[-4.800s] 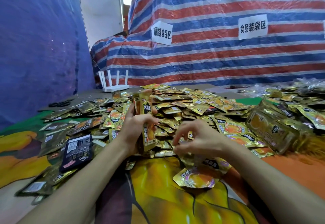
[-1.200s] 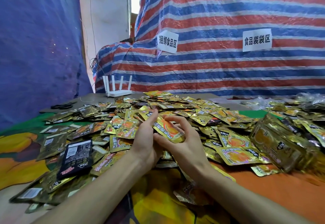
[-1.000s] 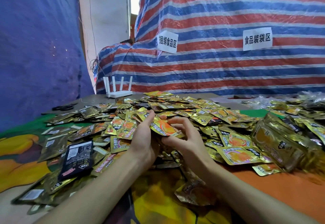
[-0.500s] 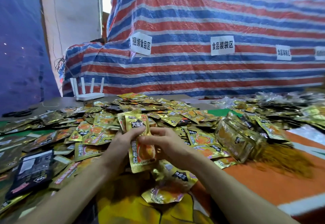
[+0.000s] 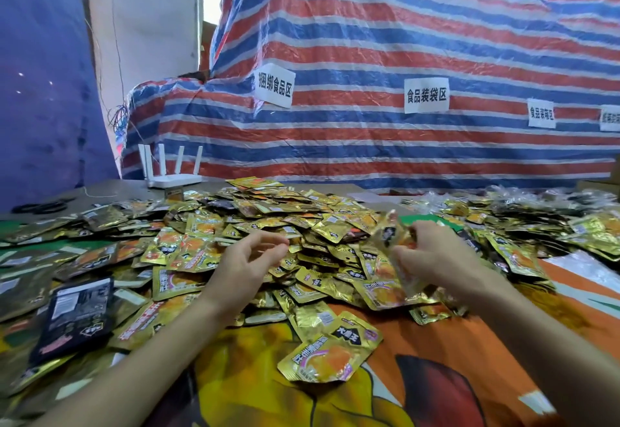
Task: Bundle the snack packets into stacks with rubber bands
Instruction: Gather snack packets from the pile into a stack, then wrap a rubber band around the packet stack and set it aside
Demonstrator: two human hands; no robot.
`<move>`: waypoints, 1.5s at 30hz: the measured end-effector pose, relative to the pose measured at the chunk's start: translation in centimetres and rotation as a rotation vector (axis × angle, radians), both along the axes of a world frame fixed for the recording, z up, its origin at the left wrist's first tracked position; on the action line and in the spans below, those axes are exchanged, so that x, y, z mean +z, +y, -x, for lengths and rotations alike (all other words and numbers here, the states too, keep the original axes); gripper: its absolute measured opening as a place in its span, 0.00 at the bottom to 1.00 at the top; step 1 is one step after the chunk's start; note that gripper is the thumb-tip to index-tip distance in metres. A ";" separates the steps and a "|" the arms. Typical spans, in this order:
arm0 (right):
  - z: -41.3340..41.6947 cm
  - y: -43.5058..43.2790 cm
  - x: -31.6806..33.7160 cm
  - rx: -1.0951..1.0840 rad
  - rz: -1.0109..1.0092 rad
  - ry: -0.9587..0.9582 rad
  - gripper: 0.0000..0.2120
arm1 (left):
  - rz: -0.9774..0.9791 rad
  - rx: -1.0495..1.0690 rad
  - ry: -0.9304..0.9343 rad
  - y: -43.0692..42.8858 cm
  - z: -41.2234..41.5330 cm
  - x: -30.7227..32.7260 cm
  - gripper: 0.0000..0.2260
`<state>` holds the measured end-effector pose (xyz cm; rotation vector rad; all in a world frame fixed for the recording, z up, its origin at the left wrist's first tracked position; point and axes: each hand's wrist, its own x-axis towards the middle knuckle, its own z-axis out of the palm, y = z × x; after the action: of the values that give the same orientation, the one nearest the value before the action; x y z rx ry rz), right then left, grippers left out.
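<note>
Packets in a small stack, held by both hands a moment ago, are now pinched by the right hand alone over the heap, while the left hand, loosely curled and empty, seems freed for a band.

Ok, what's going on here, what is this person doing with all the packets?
A person works at a table heaped with gold snack packets. The right hand grips a small, motion-blurred stack of them above the pile. The left hand hovers over the pile, fingers loosely curled, holding nothing I can see. Blur hides whether the stack is banded yet. One loose packet lies nearest the camera.
</note>
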<state>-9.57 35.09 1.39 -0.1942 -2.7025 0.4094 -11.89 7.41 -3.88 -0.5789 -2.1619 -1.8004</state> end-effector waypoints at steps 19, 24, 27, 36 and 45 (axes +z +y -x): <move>1.3 1.3 -2.5 -0.381 -0.454 0.057 0.29 | 0.758 0.386 0.003 -3.2 1.6 0.3 0.34; 1.9 -3.7 -2.5 0.050 -0.355 0.150 0.30 | 0.974 0.195 -0.075 -3.5 1.4 0.2 0.45; 3.0 -6.8 -2.9 0.292 -0.191 -0.083 0.31 | 1.029 0.192 -0.099 -3.8 1.7 0.2 0.45; 7.1 -12.5 -4.6 0.443 -0.070 -0.312 0.37 | 1.161 0.313 -0.204 -4.7 2.7 -0.1 0.35; 6.5 -12.1 -5.3 0.441 0.093 0.054 0.19 | 0.961 0.389 0.079 -5.9 2.1 0.9 0.16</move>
<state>-16.03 23.02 -3.86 0.3903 -2.6625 0.6563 -13.97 1.53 -3.03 -0.3399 -2.7433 -0.4667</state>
